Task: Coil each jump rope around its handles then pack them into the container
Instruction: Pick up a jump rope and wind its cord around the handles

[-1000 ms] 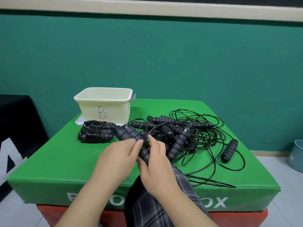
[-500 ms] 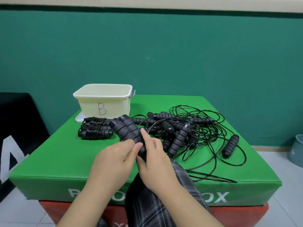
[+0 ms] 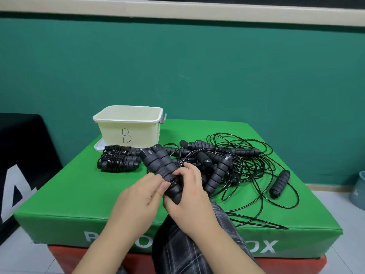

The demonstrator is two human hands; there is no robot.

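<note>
Two black foam jump rope handles [image 3: 158, 165] are held side by side above the green box, tilted up to the left. My right hand [image 3: 189, 194] grips their lower end, with a few turns of thin black rope around them. My left hand [image 3: 138, 196] pinches the rope at those turns with thumb and forefinger. A cream container [image 3: 129, 128] marked "B" stands at the back left, nothing visible inside. In front of it lie two coiled ropes [image 3: 118, 161]. A tangled pile of loose ropes and handles [image 3: 227, 163] covers the right half of the box.
The green padded box [image 3: 69, 194] sits on a red base. A white lid [image 3: 98, 146] lies under the container. One loose handle [image 3: 279, 183] lies far right. A black pad stands at the left, a grey-blue tub [image 3: 358, 188] on the floor at the right. My plaid-clad knee [image 3: 187, 248] is below the hands.
The held handles have risen and tilted further up to the left. Turns of rope now show around their lower part between my two hands.
</note>
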